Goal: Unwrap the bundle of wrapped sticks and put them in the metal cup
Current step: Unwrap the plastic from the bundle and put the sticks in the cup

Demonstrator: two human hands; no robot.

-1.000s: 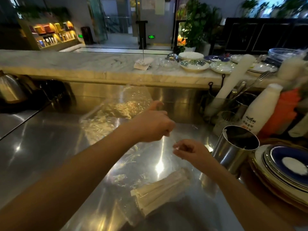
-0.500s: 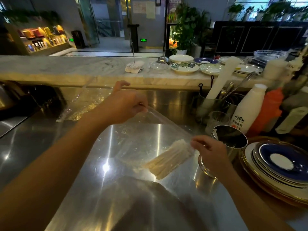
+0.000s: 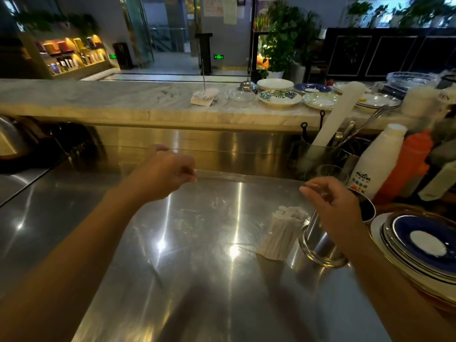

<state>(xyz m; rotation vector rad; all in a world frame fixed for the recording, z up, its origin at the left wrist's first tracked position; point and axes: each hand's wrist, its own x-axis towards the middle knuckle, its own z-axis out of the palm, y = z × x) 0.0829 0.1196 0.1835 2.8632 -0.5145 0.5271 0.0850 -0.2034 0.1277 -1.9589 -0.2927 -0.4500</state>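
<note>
A clear plastic wrap (image 3: 222, 218) is stretched in the air between my two hands above the steel counter (image 3: 172, 280). My left hand (image 3: 167, 174) pinches its upper left edge. My right hand (image 3: 330, 203) pinches the upper right edge, directly over the metal cup (image 3: 320, 243). The bundle of white paper-wrapped sticks (image 3: 281, 233) hangs inside the wrap, nearly upright, just left of the cup and close to its side. My right wrist hides part of the cup's rim.
A stack of blue-and-white plates (image 3: 419, 245) sits right of the cup. Behind it stand a white bottle (image 3: 377, 164), an orange bottle (image 3: 409, 159), a glass (image 3: 330, 171) and a utensil holder (image 3: 325, 149). Dishes (image 3: 278, 97) line the marble ledge.
Both hands lifted and spread the plastic wrap taut. The stick bundle swung from lying tilted near the middle to hanging nearly upright beside the cup. My right hand rose above the cup.
</note>
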